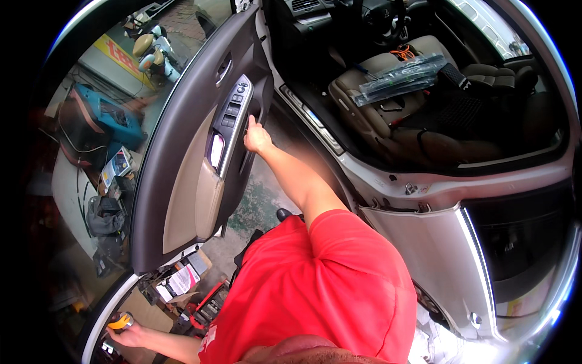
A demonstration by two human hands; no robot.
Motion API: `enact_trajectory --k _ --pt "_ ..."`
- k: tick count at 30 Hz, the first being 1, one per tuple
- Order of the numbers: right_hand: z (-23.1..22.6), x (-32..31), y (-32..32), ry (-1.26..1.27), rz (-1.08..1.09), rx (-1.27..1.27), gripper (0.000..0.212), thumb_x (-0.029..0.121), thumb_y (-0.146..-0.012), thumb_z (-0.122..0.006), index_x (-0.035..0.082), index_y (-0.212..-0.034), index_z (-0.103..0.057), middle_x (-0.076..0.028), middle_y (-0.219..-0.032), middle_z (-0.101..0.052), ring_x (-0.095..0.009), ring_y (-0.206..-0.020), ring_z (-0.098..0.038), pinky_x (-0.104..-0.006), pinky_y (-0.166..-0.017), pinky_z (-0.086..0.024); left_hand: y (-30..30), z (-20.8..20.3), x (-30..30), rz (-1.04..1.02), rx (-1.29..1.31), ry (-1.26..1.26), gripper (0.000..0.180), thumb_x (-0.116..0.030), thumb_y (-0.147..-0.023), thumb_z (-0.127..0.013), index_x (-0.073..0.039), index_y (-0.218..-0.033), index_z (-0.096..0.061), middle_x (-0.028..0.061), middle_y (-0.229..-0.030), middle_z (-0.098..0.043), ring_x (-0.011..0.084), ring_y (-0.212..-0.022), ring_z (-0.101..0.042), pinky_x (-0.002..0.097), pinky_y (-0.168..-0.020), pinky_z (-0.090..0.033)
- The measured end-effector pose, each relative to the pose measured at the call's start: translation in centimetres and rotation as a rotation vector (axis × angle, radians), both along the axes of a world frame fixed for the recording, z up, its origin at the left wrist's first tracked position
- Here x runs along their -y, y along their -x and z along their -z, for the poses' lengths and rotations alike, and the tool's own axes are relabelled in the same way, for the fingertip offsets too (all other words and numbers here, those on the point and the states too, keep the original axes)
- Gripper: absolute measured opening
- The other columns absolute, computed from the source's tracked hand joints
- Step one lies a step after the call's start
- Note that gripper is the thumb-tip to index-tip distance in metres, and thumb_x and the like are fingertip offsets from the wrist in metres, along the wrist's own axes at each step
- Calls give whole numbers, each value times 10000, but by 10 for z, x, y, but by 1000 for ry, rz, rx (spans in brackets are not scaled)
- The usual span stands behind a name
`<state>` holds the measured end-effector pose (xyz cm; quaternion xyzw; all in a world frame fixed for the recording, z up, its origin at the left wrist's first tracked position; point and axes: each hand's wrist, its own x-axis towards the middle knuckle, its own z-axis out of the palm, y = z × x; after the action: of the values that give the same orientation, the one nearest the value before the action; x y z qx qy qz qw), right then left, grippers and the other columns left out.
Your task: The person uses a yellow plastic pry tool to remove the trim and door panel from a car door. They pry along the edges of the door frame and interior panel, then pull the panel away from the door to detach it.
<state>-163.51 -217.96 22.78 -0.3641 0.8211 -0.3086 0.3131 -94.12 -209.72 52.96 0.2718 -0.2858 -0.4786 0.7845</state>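
An open car door with a dark brown and beige inner panel [182, 200] stands to the left. My right hand [257, 137] is at the edge of the door armrest [233, 130], closed beside its silver trim, with some of its fingers hidden. On that armrest are the window switches [230, 112], and the pull pocket [216, 150] lies just behind them. At the lower left, by the door's end edge, my left hand [127, 335] is closed on a small yellow-and-black tool [120, 320]. The exact kind of tool cannot be made out.
The beige driver's seat [357, 112] carries a clear plastic-wrapped bundle [400, 79] and an orange cord [402, 53]. The rear door [436, 267] is at the right. Beyond the front door are a blue machine [109, 115] and clutter; boxes [179, 282] lie below it.
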Motion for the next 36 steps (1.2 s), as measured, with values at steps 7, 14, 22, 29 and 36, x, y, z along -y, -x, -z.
enact_trajectory --k 7,14,22,29,36 --pt "97 -126 29 -344 -60 8 382 42 -784 -592 -46 -1136 -711 -292 -1177 -682 -382 -1160 -664 -434 -977 -550 11 0 8 -4 -44 46 247 -94 -910 -680 63 -1096 -632 207 -1034 -662 326 -934 -642 423 -859 -547" --pt "138 -322 36 -734 -818 -410 232 55 -684 -635 26 -850 -795 -229 -949 -738 -350 -976 -730 -429 -822 -590 34 14 -32 -188 92 82 491 -97 -924 -628 -15 -1388 -491 151 -1024 -629 280 -950 -604 401 -859 -518" --pt "105 -445 3 -526 -236 -15 415 313 -853 -657 32 -1151 -725 -222 -1086 -722 -354 -1000 -709 -403 -884 -567 133 106 -157 355 854 -462 438 -82 -975 -543 27 -1394 -477 58 -867 -580 134 -733 -567 274 -658 -509" --pt "-21 -367 -39 -152 -198 515 461 362 -960 -661 33 -1283 -681 -173 -1140 -736 -252 -1104 -688 -357 -932 -541 302 169 -144 978 888 -533 338 -35 -962 -559 28 -1294 -555 56 -857 -649 136 -728 -629 282 -692 -524" --pt "-102 -268 -89 316 -409 653 502 395 -1035 -553 37 -1386 -550 -195 -1025 -730 -315 -942 -722 -458 -814 -549 467 209 -110 833 381 -472 265 -39 -970 -512 39 -1221 -542 108 -1115 -600 181 -1025 -597 329 -926 -489"
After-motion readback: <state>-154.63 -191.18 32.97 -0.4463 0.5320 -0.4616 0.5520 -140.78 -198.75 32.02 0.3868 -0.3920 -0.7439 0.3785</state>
